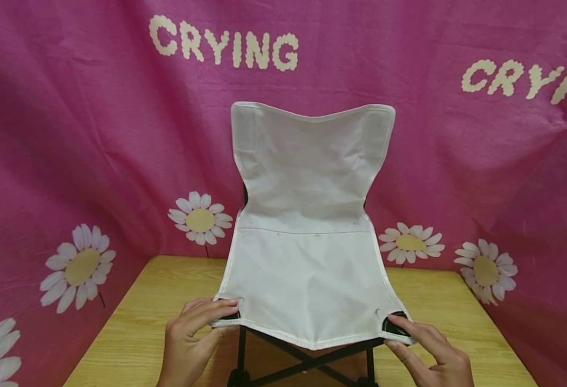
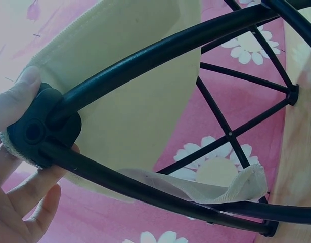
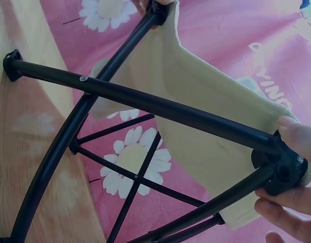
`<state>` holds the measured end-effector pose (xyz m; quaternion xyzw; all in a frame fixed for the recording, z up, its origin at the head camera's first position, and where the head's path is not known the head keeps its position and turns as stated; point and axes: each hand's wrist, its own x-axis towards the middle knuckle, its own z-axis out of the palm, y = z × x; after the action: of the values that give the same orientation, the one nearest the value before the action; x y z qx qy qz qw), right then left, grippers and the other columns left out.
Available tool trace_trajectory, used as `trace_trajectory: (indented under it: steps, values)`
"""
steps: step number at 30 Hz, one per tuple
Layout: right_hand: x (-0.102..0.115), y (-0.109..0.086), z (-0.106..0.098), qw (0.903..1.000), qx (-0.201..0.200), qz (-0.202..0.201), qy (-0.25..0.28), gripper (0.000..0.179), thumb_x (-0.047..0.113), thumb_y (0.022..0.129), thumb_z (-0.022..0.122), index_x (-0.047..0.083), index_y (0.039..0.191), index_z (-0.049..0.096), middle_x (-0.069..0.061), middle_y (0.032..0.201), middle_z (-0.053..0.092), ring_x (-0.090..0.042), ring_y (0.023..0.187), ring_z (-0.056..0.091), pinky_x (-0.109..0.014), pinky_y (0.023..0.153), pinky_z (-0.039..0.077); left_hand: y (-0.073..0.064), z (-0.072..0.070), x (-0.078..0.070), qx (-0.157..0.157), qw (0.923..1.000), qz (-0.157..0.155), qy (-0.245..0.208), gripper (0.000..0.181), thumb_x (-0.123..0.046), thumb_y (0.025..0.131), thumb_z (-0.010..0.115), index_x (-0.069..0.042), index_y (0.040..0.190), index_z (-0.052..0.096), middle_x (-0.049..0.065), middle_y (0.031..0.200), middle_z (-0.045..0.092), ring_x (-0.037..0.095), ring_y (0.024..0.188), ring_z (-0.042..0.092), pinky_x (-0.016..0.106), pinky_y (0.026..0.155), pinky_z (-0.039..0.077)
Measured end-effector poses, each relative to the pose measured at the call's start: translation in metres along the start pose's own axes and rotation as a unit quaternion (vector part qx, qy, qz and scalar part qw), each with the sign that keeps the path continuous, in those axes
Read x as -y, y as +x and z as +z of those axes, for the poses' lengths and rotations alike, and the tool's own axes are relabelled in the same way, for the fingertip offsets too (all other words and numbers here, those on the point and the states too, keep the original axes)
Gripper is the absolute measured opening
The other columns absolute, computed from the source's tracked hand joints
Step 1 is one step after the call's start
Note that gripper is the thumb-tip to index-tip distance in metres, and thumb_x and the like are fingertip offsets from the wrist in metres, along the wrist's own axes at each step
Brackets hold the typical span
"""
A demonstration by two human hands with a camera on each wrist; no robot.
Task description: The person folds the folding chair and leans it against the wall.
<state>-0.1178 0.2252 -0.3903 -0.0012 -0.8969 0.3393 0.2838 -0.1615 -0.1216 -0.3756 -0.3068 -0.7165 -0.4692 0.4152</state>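
Observation:
A small folding chair with a pale fabric seat (image 1: 307, 285) and backrest (image 1: 310, 161) stands upright, facing me. My left hand (image 1: 191, 333) grips its front left corner, and my right hand (image 1: 433, 355) grips the front right one. From the left wrist, thumb and fingers show on either side of a black plastic joint (image 2: 59, 119) where dark tubes meet. The right wrist view has a matching joint (image 3: 279, 164) pinched by the right thumb and fingers. Below the seat, black crossed legs (image 1: 307, 365) are visible. The fabric covers most of the rear frame in the head view.
The chair stands on a light wooden tabletop (image 1: 133, 317). Behind and at both sides hangs a pink cloth (image 1: 94, 70) with daisies and pale lettering, close behind the backrest.

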Motion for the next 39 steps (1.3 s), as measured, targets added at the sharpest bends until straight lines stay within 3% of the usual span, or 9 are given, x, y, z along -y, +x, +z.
trace_trajectory:
  steps: [8, 21, 39]
  values:
    - [0.0008, 0.0034, 0.0007, 0.9995, -0.018, -0.014, 0.023, 0.047, 0.013, 0.066, 0.079, 0.025, 0.109, 0.065, 0.004, 0.090, 0.065, -0.001, 0.079, 0.055, -0.006, 0.065, 0.043, 0.0000, -0.0002, -0.0018, 0.001, 1.0000, -0.008, -0.001, 0.035, 0.007, 0.056, 0.078, -0.004, 0.088, 0.071, 0.011, 0.089, 0.069, 0.019, 0.082, 0.062, 0.024, 0.083, 0.037]
    - [0.0022, 0.0034, -0.0002, 0.9998, -0.016, 0.000, 0.010, 0.046, 0.015, 0.067, 0.078, 0.028, 0.109, 0.065, 0.007, 0.089, 0.064, 0.000, 0.078, 0.054, -0.006, 0.064, 0.043, 0.0004, 0.0021, 0.0001, -0.012, 0.9994, 0.023, -0.024, 0.035, 0.007, 0.055, 0.078, -0.003, 0.088, 0.071, 0.012, 0.088, 0.068, 0.019, 0.081, 0.063, 0.026, 0.083, 0.038]
    - [0.0061, 0.0015, -0.0013, 0.9999, -0.011, 0.003, 0.001, 0.046, 0.011, 0.070, 0.076, 0.027, 0.111, 0.064, 0.007, 0.092, 0.062, -0.001, 0.077, 0.055, -0.007, 0.066, 0.043, 0.0019, 0.0027, -0.0009, -0.012, 0.9987, 0.033, -0.036, 0.034, 0.009, 0.056, 0.077, -0.003, 0.088, 0.071, 0.012, 0.088, 0.068, 0.021, 0.081, 0.062, 0.027, 0.082, 0.038]
